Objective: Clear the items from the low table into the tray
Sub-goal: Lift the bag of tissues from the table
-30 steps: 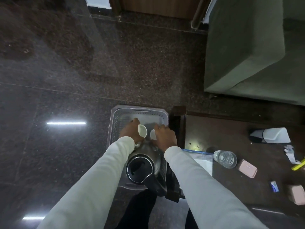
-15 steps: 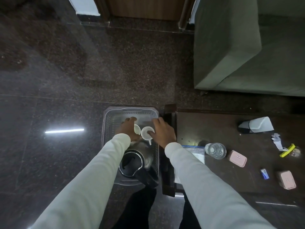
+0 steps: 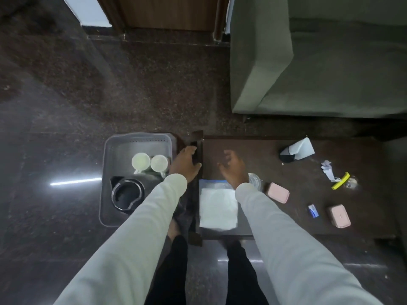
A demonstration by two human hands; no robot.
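A grey plastic tray (image 3: 114,164) sits on the dark stone floor just left of the low table (image 3: 275,216), and it already holds two white cups (image 3: 141,161) side by side near its far end and a black-rimmed kettle (image 3: 127,194) at its near end. The person's left hand (image 3: 184,165) hangs over the gap between the tray and the table's left edge, its fingers loosely curled and holding nothing; whether the fingertips touch the table's raised corner cannot be told. The right hand (image 3: 233,170) hovers above the table top with the fingers spread apart and empty. Just beneath and right of that wrist stands a clear glass (image 3: 255,181), partly hidden by the pale sleeve (image 3: 282,238). At the table's left end lies a clear zip bag with white contents (image 3: 218,208). A pink box (image 3: 278,193) lies just beside the glass, and a second pink box (image 3: 339,216) lies further right near the front edge, with a small blue packet (image 3: 313,210) between them. Toward the back of the table a black and white carton (image 3: 296,150) lies on its side, and further right are a crumpled scrap of paper (image 3: 327,170) and a yellow strip (image 3: 341,183). A green sofa (image 3: 319,62) stands beyond the table.
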